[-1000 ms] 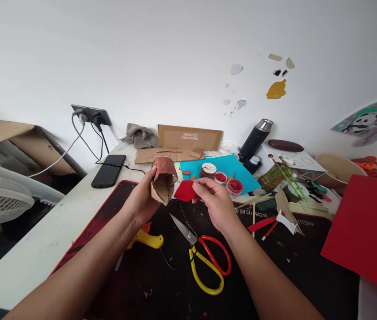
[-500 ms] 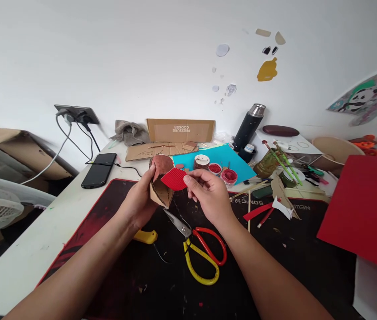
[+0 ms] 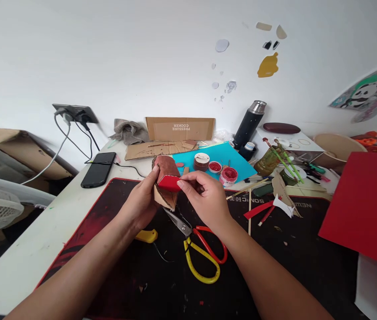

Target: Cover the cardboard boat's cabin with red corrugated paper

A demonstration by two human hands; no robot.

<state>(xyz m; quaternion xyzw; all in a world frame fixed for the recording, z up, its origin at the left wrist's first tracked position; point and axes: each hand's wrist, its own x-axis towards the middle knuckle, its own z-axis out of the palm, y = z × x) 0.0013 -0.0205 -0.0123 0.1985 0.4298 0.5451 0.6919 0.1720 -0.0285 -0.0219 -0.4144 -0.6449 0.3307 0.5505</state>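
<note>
Indoors, a black phone (image 3: 98, 170) lies beside a dark mat (image 3: 135, 275), my left hand (image 3: 140, 202) grips a brown cardboard form (image 3: 167, 166), a red piece (image 3: 169, 183) sits at its open end, scissors (image 3: 184, 228) lie on the mat, and my right hand (image 3: 206, 195) pinches the red piece's edge between thumb and fingers.

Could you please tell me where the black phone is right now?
In the head view, the black phone lies at the left on the white table, just beyond the dark mat.

Red piece (image 3: 169, 182); reddish-brown and tan cardboard form (image 3: 166, 166); yellow and red scissors handles (image 3: 206, 261); bright blue sheet (image 3: 244, 162)
</note>
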